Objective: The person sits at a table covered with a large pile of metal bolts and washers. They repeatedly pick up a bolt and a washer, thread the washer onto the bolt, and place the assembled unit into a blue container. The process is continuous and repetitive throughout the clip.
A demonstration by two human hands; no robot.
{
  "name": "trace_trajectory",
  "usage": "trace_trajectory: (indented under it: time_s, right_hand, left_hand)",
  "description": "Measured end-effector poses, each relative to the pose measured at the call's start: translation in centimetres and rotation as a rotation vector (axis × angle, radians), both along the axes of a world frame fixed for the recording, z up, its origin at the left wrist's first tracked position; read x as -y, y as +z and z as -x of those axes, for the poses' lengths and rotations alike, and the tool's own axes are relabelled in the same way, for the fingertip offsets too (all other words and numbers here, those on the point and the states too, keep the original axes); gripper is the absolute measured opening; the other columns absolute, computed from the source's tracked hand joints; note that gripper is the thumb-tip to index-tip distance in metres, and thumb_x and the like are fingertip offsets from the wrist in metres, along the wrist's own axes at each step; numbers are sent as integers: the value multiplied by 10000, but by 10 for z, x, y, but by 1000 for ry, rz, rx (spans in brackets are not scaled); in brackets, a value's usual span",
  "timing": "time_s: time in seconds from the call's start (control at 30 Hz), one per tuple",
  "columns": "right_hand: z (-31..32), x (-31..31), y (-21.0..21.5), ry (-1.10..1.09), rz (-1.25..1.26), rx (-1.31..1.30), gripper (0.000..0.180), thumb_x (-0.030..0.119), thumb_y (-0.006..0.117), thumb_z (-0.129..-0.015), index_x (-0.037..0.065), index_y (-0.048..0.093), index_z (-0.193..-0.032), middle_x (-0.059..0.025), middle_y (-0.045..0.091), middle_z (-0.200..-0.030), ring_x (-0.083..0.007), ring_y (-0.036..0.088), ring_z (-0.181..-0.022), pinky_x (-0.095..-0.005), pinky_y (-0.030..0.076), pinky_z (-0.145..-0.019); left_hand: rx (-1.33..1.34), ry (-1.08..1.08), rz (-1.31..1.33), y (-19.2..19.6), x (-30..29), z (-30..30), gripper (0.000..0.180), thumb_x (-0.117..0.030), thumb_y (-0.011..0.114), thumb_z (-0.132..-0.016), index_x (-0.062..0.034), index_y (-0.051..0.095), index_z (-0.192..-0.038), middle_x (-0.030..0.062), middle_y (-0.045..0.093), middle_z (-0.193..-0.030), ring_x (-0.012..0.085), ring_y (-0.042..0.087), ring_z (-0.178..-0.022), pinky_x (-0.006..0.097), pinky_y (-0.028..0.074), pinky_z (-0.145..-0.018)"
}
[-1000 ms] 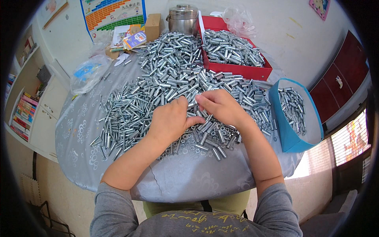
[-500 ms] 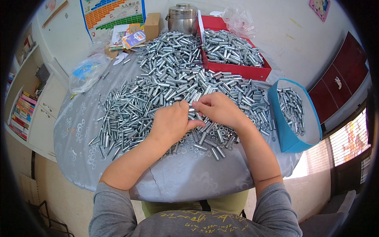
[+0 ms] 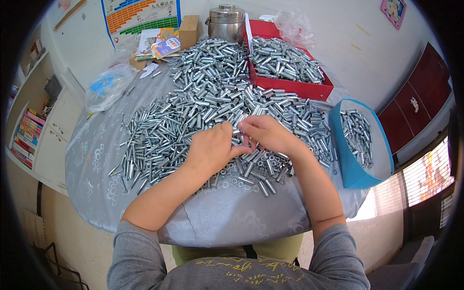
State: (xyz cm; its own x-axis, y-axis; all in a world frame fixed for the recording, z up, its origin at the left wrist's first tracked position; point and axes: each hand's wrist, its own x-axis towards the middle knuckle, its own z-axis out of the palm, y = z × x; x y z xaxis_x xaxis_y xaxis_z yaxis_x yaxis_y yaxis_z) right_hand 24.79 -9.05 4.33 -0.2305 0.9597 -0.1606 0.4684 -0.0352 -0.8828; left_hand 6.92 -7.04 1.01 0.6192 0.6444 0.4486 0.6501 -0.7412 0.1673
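— What do you get from the head view?

— I see both hands meeting over a heap of small metal tubes [image 3: 203, 111] that covers most of the round desk [image 3: 96, 174]. The left hand [image 3: 210, 150] lies knuckles up, fingers curled down onto the tubes, thumb stretched toward the right hand [image 3: 266, 135]. The right hand's fingertips are bunched together just beside that thumb.

— Pinching something?

— I believe both hands close on one tube [image 3: 240, 140] between them, but the fingers hide nearly all of it; I only make out a sliver of metal at the gap. How the piece is turned, I cannot tell.

— And under the hands?

— Loose tubes and what look like small nuts or rings near the desk's front edge, too small for me to be sure. The palms cover whatever lies directly below.

— Around the heap?

— A red tray [image 3: 299, 87] of tubes at the back right and a blue bin [image 3: 350, 159] with more at the right, its inside partly hidden by its near wall. A steel pot [image 3: 226, 21] stands behind, and a clear plastic bag [image 3: 108, 87] lies at the left. The fisheye rim bends and darkens everything beyond.
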Motion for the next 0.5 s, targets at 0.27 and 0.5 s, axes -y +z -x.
trace_trajectory:
  time_s: [0.27, 0.5]
  right_hand:
    - [2, 4, 1, -56, 18, -169, 184, 205, 537, -895, 58, 495, -997, 39, 493, -788, -15, 463, -635, -181, 370, -516]
    - [-2, -3, -16, -16, -169, -228, 225, 280, 503, -897, 63, 511, -956, 37, 477, -747, -35, 456, -604, -200, 350, -442]
  left_hand:
    - [32, 10, 23, -1, -3, 3, 611, -596, 587, -706, -15, 449, -838, 133, 568, -681, 317, 596, -612, 388, 466, -511]
    - [-12, -5, 50, 2, 2, 1, 607, -593, 588, -708, -18, 448, -841, 130, 568, -681, 321, 594, -607, 388, 465, -507]
